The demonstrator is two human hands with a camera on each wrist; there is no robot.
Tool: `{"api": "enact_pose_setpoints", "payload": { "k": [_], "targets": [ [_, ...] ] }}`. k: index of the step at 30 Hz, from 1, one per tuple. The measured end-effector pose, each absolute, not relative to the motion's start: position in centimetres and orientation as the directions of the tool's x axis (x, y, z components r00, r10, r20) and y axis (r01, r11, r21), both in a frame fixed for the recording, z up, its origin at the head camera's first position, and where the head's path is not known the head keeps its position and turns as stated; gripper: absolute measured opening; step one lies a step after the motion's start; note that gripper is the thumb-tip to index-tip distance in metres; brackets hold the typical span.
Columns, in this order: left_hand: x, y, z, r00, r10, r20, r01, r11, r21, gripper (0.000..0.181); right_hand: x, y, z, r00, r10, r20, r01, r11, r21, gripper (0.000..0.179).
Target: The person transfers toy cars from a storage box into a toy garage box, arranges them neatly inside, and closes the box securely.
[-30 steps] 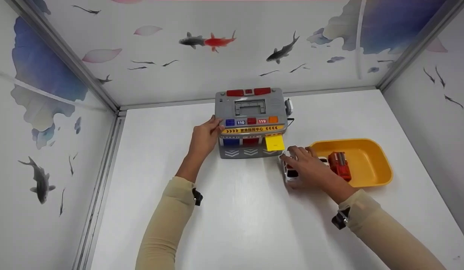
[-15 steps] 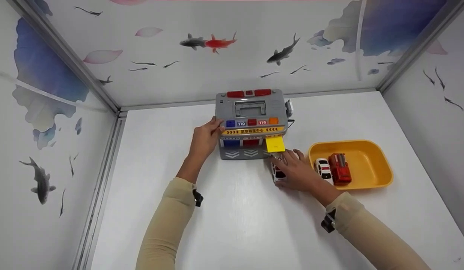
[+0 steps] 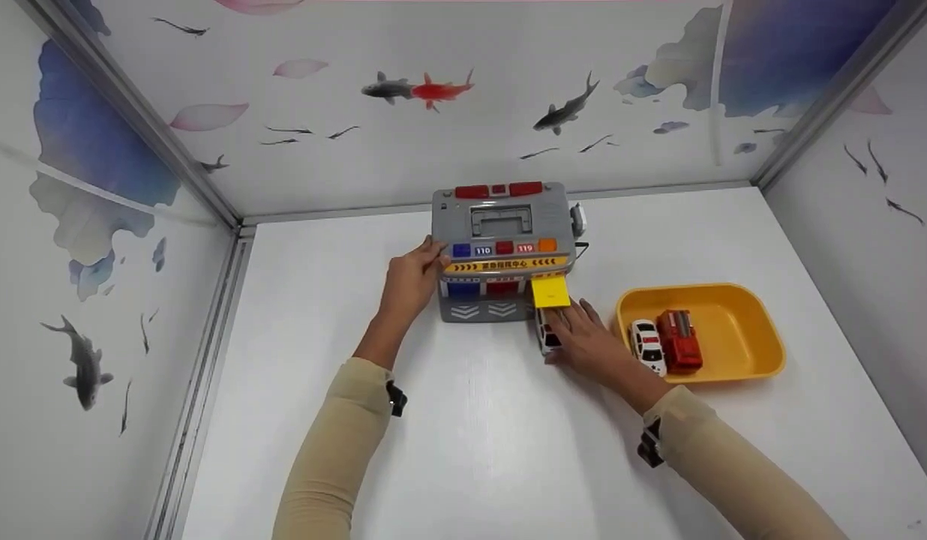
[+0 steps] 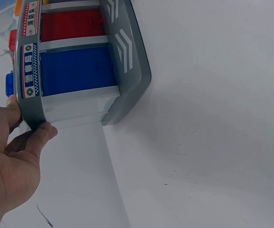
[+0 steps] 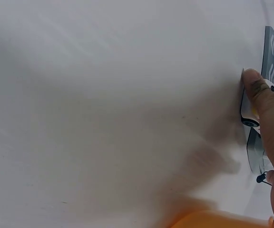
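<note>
A grey toy garage [image 3: 501,225] with red lights on its roof stands near the back wall. My left hand [image 3: 409,283] pinches its left roof edge between thumb and fingers. The blue door [image 4: 77,71] and the red door [image 4: 73,24] are down, while the yellow door [image 3: 550,292] is raised. With my right hand [image 3: 589,345] I hold a white toy car [image 3: 547,336] at the front of the yellow bay. The car's front end is hidden under the raised door. In the right wrist view my thumb lies along the car's side.
A yellow tray [image 3: 748,300] on the right holds a white toy police car [image 3: 648,346] and a red toy fire truck [image 3: 681,341]. A small handset [image 3: 578,219] hangs on the garage's right side. Patterned walls enclose the white table [image 3: 463,435].
My right hand has moved left with the white car, from beside the tray to beneath the raised yellow door. The left hand keeps its hold on the garage.
</note>
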State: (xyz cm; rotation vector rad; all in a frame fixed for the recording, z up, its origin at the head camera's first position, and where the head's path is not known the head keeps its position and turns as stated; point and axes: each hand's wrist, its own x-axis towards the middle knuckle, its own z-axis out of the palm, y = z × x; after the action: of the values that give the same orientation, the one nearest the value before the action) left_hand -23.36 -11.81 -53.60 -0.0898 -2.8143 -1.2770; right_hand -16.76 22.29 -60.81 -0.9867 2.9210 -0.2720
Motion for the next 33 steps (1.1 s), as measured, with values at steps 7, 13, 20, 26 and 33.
{"api": "enact_pose_setpoints", "payload": {
  "k": [7, 13, 20, 26, 33],
  "targets": [
    [-23.3, -11.7, -53.6, -0.999, 0.028, 0.045, 0.052, 0.661, 0.749, 0.047, -16.9, 22.2, -61.2, -0.786, -0.617, 0.037, -0.611, 0.767, -0.199, 0.088],
    [-23.3, -11.7, -53.7, -0.998, 0.031, 0.054, 0.060, 0.659, 0.750, 0.047, -16.9, 22.0, -61.4, -0.782, -0.619, 0.076, -0.622, 0.766, -0.162, 0.086],
    [-23.4, -11.9, -53.8, -0.996, 0.039, 0.077, 0.084, 0.659, 0.748, 0.045, -17.0, 21.4, -61.9, -0.802, -0.579, 0.148, -0.598, 0.782, -0.178, 0.083],
    [-23.3, -11.8, -53.8, -0.998, 0.033, 0.062, 0.068, 0.657, 0.750, 0.044, -16.9, 21.2, -62.5, -0.788, -0.584, 0.195, -0.613, 0.772, -0.169, 0.055],
    [-23.3, -11.9, -53.7, -0.998, 0.035, 0.059, 0.068, 0.655, 0.752, 0.045, -16.8, 20.9, -62.3, -0.802, -0.573, 0.170, -0.596, 0.789, -0.150, 0.042]
  ]
}}
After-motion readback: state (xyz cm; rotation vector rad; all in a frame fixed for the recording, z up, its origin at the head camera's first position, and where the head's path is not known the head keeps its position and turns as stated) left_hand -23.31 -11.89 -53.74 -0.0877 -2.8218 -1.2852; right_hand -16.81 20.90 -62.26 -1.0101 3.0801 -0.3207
